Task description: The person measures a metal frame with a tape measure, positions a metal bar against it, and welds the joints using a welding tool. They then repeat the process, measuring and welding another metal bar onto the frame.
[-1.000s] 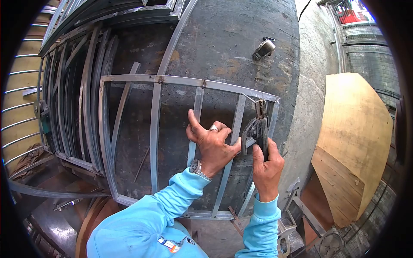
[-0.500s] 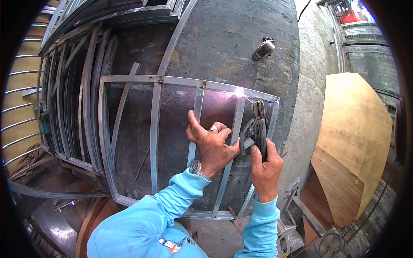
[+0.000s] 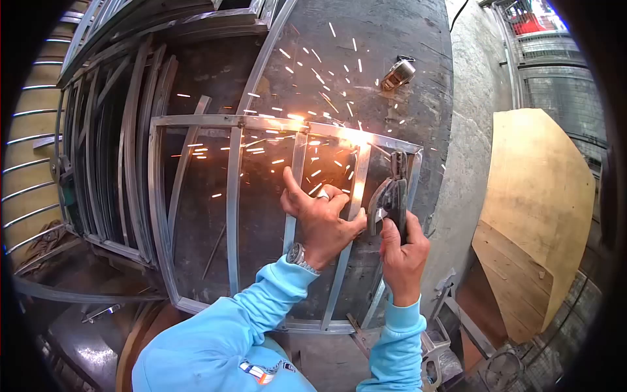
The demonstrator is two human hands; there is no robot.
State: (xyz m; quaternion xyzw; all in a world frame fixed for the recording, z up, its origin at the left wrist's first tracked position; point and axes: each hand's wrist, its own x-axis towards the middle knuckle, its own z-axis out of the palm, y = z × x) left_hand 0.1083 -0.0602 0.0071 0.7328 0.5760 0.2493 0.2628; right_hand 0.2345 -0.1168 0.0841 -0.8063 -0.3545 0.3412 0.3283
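My right hand (image 3: 403, 264) is closed round a dark, worn welding electrode holder (image 3: 390, 199). From its jaws a thin electrode (image 3: 380, 151) reaches the top rail (image 3: 271, 123) of a metal frame, where a bright orange-white glow sits at the joint with a crossbar (image 3: 342, 271). My left hand (image 3: 324, 221), wearing a ring and a wristwatch (image 3: 296, 253), is at this crossbar below the glow. Its thumb lies across the bar and the curled fingers are at the left edge; the outermost finger stretches out toward the neighbouring bar (image 3: 298, 160).
Sparks scatter over the frame and dark metal tabletop (image 3: 366, 39). A tape measure (image 3: 398, 74) lies beyond the top rail. Stacked metal frames (image 3: 137, 150) stand at left. A plywood sheet (image 3: 539, 176) is at right, past the pale concrete floor (image 3: 480, 85).
The small violet-white arc has become a larger orange glow with a burst of sparks. My right hand and the holder have shifted very slightly; my left hand stays at the crossbar.
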